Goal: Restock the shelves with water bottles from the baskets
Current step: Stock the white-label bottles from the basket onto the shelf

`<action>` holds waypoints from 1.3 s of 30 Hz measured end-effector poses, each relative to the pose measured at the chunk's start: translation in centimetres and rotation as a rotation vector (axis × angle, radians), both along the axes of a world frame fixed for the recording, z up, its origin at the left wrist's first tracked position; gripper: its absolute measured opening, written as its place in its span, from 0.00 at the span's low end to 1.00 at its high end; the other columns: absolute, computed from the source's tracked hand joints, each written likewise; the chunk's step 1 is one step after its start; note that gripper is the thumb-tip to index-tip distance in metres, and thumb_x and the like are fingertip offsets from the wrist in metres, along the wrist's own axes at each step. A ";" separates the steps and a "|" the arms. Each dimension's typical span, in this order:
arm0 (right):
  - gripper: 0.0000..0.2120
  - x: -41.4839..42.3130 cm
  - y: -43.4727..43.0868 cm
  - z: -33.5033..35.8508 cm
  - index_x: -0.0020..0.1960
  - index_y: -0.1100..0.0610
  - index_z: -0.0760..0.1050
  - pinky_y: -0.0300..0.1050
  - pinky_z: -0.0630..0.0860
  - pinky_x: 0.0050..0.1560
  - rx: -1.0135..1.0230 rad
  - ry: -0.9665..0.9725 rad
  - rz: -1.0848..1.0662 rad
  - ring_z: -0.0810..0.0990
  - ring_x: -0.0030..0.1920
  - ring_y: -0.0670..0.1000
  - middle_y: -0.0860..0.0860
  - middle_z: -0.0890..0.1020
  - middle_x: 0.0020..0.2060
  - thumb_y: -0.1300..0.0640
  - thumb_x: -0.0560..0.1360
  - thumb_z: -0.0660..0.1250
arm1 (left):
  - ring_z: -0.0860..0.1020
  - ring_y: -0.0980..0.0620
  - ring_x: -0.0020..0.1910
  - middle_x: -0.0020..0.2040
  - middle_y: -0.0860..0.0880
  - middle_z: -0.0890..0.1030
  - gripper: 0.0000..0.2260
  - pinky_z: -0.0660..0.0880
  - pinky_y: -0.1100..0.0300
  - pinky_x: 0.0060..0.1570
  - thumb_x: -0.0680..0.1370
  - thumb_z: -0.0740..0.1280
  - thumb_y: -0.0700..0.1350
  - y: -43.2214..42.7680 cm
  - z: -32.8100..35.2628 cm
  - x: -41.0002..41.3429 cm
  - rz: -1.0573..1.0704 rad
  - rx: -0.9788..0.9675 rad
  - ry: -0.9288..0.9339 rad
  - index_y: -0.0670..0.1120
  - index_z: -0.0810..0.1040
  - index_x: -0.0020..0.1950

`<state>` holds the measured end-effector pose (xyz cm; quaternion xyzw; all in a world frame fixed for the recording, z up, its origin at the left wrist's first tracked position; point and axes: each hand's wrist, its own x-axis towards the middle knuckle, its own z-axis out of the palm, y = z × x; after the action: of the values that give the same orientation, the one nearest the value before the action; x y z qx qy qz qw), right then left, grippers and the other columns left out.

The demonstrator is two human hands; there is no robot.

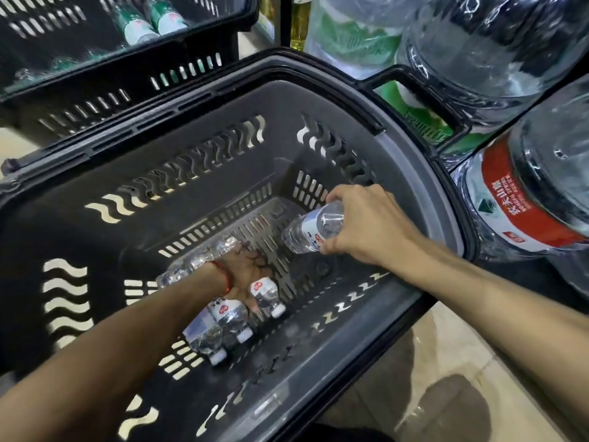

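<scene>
At the upper left a black basket (95, 90) stands beyond the main one, holding green-labelled bottles (140, 27) that lie on their sides. The grey basket (414, 173) fills the middle of the view, its slotted floor mostly bare.

The left hand (245, 272) reaches down to the basket floor near its left wall, a red cord at the wrist. A clear bottle (197, 260) lies along the far side of that wrist. Three small bottles (231, 314) lie side by side at the near-left part of the floor, white caps pointing toward the near edge. The hand lies over their bases. The thumb touches the rightmost one, but whether the fingers close on any of them cannot be told.

Toward the basket's right wall the right hand (366, 224) has fingers and thumb wrapped round a water bottle (314, 231) with a white label. The bottle is tilted above the floor, its base pointing down and left.

Outside the right rim stand large wrapped water jugs, among them a red-labelled jug (526, 202), on a tan floor (446, 346).
</scene>
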<state>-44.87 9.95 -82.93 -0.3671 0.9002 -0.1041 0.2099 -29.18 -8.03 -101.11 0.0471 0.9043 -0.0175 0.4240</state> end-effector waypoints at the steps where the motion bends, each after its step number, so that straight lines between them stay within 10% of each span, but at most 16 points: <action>1: 0.33 0.0 0.0 0.1 0.61 0.53 0.81 0.54 0.84 0.51 -0.005 -0.001 -0.003 0.85 0.48 0.56 0.52 0.86 0.47 0.49 0.59 0.86 | 0.47 0.45 0.83 0.84 0.48 0.50 0.41 0.39 0.39 0.80 0.77 0.60 0.72 0.1 -0.3 -0.2 0.024 -0.029 -0.018 0.56 0.50 0.84; 8: 0.50 0.1 0.4 1.1 0.76 0.54 0.72 0.48 0.78 0.62 -0.037 0.003 -0.097 0.82 0.62 0.56 0.54 0.84 0.61 0.48 0.59 0.89 | 0.47 0.44 0.83 0.84 0.47 0.50 0.40 0.43 0.41 0.79 0.79 0.69 0.53 -0.5 -2.1 -1.4 0.135 -0.015 0.096 0.54 0.48 0.84; 15: 0.42 -0.7 0.9 1.6 0.66 0.48 0.78 0.39 0.73 0.54 -0.233 -0.085 -0.281 0.79 0.57 0.47 0.44 0.83 0.57 0.48 0.56 0.89 | 0.56 0.44 0.81 0.82 0.46 0.57 0.36 0.53 0.44 0.80 0.78 0.66 0.35 -1.6 -1.9 0.3 0.261 0.017 0.361 0.49 0.55 0.82; 23: 0.39 -1.4 1.6 4.4 0.66 0.45 0.77 0.46 0.72 0.63 -0.386 0.003 -0.280 0.75 0.63 0.51 0.39 0.76 0.53 0.47 0.58 0.88 | 0.75 0.47 0.57 0.59 0.48 0.76 0.24 0.73 0.51 0.57 0.77 0.68 0.57 -2.0 6.6 1.0 0.663 0.346 0.754 0.46 0.70 0.67; 32: 0.26 -0.1 5.1 10.0 0.54 0.49 0.79 0.31 0.70 0.39 -0.795 -0.071 -0.275 0.75 0.39 0.39 0.39 0.80 0.39 0.54 0.61 0.87 | 0.72 0.71 0.52 0.53 0.62 0.72 0.21 0.69 0.70 0.58 0.75 0.78 0.42 3.1 17.3 0.2 1.042 0.656 1.383 0.55 0.71 0.60; 39: 0.25 0.9 11.5 16.1 0.54 0.47 0.79 0.50 0.80 0.48 -0.972 -0.026 -0.259 0.80 0.44 0.50 0.46 0.84 0.41 0.47 0.62 0.86 | 0.72 0.70 0.57 0.57 0.70 0.72 0.26 0.69 0.72 0.58 0.74 0.79 0.47 8.4 26.5 -2.6 0.767 0.710 1.483 0.69 0.67 0.58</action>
<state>-43.95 21.43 -66.88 -0.3062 0.7830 -0.5413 0.0113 -31.82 0.36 -74.64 -0.1528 0.8510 0.3790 -0.3300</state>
